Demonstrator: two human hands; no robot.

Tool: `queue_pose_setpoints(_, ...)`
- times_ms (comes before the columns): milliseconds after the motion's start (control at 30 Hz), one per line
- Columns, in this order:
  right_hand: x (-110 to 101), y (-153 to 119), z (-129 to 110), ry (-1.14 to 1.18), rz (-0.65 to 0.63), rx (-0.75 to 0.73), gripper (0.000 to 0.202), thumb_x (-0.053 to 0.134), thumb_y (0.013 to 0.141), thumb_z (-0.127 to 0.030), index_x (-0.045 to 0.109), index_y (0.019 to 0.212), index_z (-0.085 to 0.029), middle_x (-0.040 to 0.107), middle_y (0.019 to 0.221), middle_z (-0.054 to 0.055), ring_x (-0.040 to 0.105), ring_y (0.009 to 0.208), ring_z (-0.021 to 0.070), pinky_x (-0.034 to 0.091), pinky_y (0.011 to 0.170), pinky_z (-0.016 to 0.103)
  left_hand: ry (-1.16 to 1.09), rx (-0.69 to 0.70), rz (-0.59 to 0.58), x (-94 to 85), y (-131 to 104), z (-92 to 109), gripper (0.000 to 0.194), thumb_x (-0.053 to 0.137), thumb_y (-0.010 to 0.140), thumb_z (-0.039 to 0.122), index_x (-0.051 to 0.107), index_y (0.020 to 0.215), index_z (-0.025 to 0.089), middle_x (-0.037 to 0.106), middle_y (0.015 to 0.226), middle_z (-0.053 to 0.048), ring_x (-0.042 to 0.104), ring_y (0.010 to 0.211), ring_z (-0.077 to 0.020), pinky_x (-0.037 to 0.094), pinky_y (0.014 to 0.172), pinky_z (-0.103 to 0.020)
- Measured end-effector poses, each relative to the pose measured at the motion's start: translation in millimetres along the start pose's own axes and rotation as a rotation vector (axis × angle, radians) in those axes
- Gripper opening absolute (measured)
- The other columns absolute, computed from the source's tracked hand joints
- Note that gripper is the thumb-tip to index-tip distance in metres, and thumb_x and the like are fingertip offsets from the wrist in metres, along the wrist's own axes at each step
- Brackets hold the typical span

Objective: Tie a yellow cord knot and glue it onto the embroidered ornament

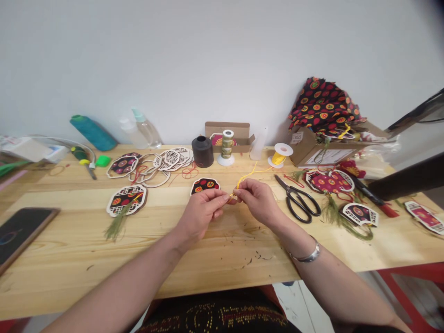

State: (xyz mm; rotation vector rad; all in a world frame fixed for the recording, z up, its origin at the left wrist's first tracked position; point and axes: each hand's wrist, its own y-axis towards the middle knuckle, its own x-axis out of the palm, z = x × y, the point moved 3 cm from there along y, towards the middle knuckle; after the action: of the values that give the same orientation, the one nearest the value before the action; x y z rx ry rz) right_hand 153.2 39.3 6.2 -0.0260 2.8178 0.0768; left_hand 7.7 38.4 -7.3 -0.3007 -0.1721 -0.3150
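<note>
My left hand (207,207) and my right hand (255,198) meet above the middle of the wooden table. Both pinch a thin yellow cord (246,175) between thumb and forefinger. From my fingers the cord runs up and to the right toward a white spool of yellow cord (278,156). Just behind my left hand lies a pendant (204,185) with dark flowered fabric and a pale wooden rim, partly hidden by that hand. Black-handled scissors (299,199) rest to the right of my right hand.
Tasselled pendants (126,201), pale wooden frames (173,159), a black thread cone (202,151) and a gold thread spool (227,148) lie around. A phone (24,231) is at left. A cardboard box (322,150) with patterned fabric (324,108) and a black post (409,173) stand at right.
</note>
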Motion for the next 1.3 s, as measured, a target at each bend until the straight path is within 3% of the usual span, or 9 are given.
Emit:
queue_pose_setpoints(200,0,0,0,0.014,-0.028,0.005,0.019,0.056,0.076,-0.022,0.05,0.058,-0.018,0.052,0.052,-0.004,0.045,0.05,0.0085,0.036,0.053,0.023,0.27,0.094,0.015,0.7,-1,1,0.013,0.065,0.073,0.028,0.07,0.076,0.017,0.061,0.06,0.0,0.042,0.048,-0.0064,0.03,0.046,-0.021)
queue_pose_setpoints(300,1,0,2,0.086,-0.048,0.022,0.02,0.056,0.075,-0.025,0.05,0.058,-0.018,0.052,0.051,-0.003,0.044,0.05,0.0085,0.036,0.052,0.023,0.476,0.331,0.056,2.5,-3,4,0.008,0.064,0.072,0.021,0.071,0.073,0.017,0.064,0.072,-0.003,0.054,0.063,-0.0107,0.04,0.057,-0.023)
queue_pose_setpoints(433,3,0,4,0.209,-0.068,0.086,0.02,0.059,0.073,-0.028,0.05,0.059,-0.017,0.051,0.05,-0.004,0.042,0.047,0.0077,0.033,0.048,0.022,0.725,0.612,0.112,5.0,-8,4,0.013,0.059,0.076,0.016,0.072,0.078,0.015,0.062,0.074,-0.005,0.055,0.065,-0.012,0.043,0.058,-0.024)
queue_pose_setpoints(600,8,-2,4,0.378,-0.073,0.17,0.023,0.063,0.068,-0.034,0.049,0.06,-0.017,0.047,0.046,-0.006,0.038,0.043,0.006,0.029,0.044,0.021,0.906,0.818,0.115,7.6,-14,3,0.02,0.052,0.081,0.014,0.072,0.082,0.017,0.06,0.07,-0.004,0.054,0.064,-0.012,0.043,0.06,-0.024)
queue_pose_setpoints(867,12,-2,7,0.451,-0.113,0.175,0.024,0.062,0.068,-0.034,0.047,0.06,-0.017,0.044,0.046,-0.007,0.035,0.043,0.0055,0.026,0.044,0.02,0.929,0.688,0.099,8.0,-12,3,0.02,0.051,0.081,0.018,0.071,0.084,0.021,0.06,0.074,-0.005,0.055,0.068,-0.0151,0.043,0.064,-0.027)
queue_pose_setpoints(1067,5,-1,3,0.259,-0.082,0.11,0.022,0.059,0.073,-0.029,0.048,0.058,-0.017,0.044,0.048,-0.006,0.036,0.045,0.0066,0.027,0.045,0.022,0.612,0.514,0.266,-2.2,-10,10,0.019,0.059,0.073,0.02,0.062,0.092,0.018,0.055,0.113,-0.009,0.047,0.051,-0.0056,0.042,0.054,-0.025)
queue_pose_setpoints(1133,5,-1,4,0.166,-0.066,0.086,0.02,0.057,0.074,-0.027,0.049,0.059,-0.018,0.044,0.049,-0.006,0.036,0.046,0.0074,0.029,0.047,0.022,0.467,0.377,0.267,-4.0,-8,11,0.028,0.06,0.073,0.022,0.059,0.101,0.018,0.061,0.1,-0.007,0.045,0.047,-0.0048,0.038,0.049,-0.023)
queue_pose_setpoints(1200,5,-1,5,0.082,-0.044,0.038,0.018,0.055,0.075,-0.025,0.05,0.06,-0.018,0.046,0.051,-0.005,0.038,0.048,0.0083,0.032,0.05,0.023,0.34,0.203,0.187,-1.8,-6,10,0.036,0.059,0.073,0.023,0.057,0.109,0.016,0.063,0.079,-0.003,0.043,0.043,-0.0049,0.034,0.043,-0.022)
queue_pose_setpoints(1300,6,-3,5,-0.009,-0.013,-0.036,0.015,0.055,0.076,-0.023,0.051,0.063,-0.018,0.05,0.057,-0.004,0.042,0.053,0.0093,0.035,0.055,0.024,0.148,0.02,0.05,4.4,-5,8,0.046,0.062,0.071,0.023,0.054,0.115,0.011,0.064,0.075,-0.004,0.046,0.042,-0.006,0.03,0.038,-0.02)
